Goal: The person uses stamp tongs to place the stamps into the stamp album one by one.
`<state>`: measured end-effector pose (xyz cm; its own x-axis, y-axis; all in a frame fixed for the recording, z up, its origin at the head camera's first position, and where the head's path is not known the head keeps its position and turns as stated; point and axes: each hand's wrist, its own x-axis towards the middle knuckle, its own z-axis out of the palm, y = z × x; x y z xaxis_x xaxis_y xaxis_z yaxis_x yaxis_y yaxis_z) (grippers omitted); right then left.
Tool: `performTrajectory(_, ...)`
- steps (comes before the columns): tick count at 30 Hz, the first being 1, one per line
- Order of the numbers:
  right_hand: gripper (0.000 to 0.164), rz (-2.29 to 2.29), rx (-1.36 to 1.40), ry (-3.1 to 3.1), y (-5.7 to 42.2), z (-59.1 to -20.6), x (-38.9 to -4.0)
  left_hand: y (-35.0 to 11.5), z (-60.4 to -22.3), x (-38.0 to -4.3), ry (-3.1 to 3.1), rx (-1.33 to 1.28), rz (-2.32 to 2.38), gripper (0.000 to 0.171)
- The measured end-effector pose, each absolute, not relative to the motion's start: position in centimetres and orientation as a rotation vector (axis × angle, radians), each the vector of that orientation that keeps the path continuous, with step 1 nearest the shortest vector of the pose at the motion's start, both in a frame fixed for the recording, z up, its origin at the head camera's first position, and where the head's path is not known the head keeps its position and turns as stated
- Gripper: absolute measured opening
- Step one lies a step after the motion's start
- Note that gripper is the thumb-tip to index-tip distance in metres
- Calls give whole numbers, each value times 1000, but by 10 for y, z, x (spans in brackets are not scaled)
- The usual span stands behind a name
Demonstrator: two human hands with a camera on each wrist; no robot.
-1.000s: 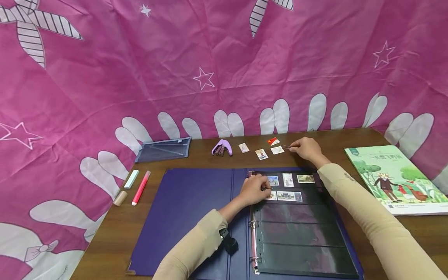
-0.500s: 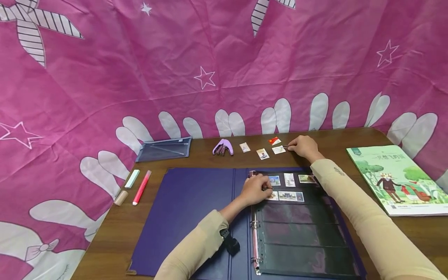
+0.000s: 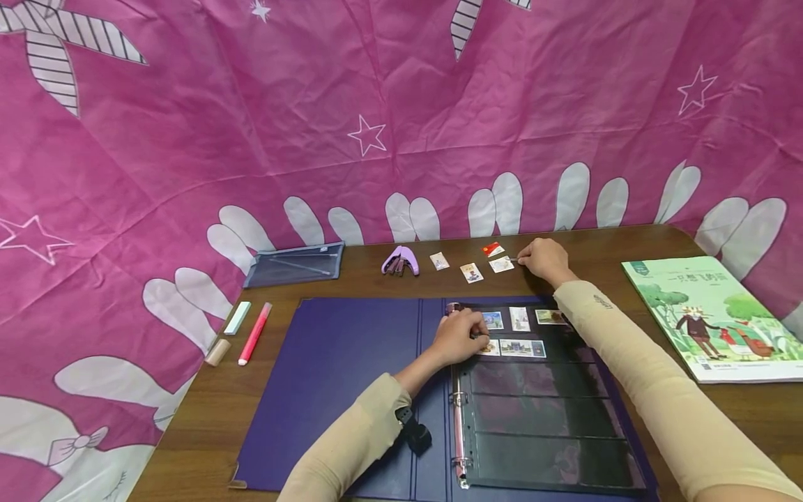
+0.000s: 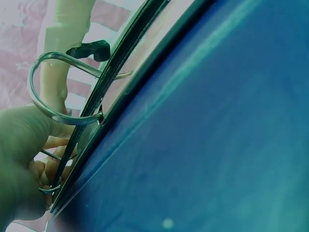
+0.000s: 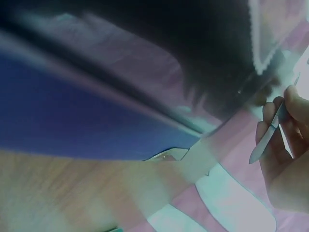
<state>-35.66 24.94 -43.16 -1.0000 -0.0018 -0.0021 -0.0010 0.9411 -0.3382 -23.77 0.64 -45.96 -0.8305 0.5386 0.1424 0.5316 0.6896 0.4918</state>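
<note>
My right hand (image 3: 547,261) pinches metal tweezers (image 5: 264,142) at the back of the table; their tip is right at the edge of a pale stamp (image 3: 501,264). A red-and-white stamp (image 3: 493,249), a stamp with a figure (image 3: 472,272) and another pale stamp (image 3: 440,261) lie nearby. My left hand (image 3: 461,337) rests, fingers bent, on the upper left of a black stamp page (image 3: 533,415) in an open blue ring binder (image 3: 351,390). I cannot tell whether its fingers pinch anything. Several stamps, including a wide one (image 3: 523,348), sit in the page's top two rows.
A purple folding tool (image 3: 400,261) and a blue zip pouch (image 3: 293,265) lie along the back. On the left are a red marker (image 3: 254,335), a pale green-white bar (image 3: 238,318) and a tan cylinder (image 3: 217,353). A green picture book (image 3: 715,317) lies at the right.
My right hand has edged slightly back and left, bringing the tweezers up to the pale stamp's edge. My left hand has stayed on the page.
</note>
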Motion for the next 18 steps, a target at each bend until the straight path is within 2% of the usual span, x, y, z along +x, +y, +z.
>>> performTrajectory(5, 25, -642, 5, 3104, 262, -421, -350, 8, -457, -235, 2885, 901, 785, 6)
performTrajectory(11, 27, -749, -41, 3113, 285, -401, -325, 18, -445, -235, 2871, 865, 587, 3)
performTrajectory(18, 26, -811, -90, 3100, 303, -386, -287, 33, -429, -244, 2796, 843, 361, 13)
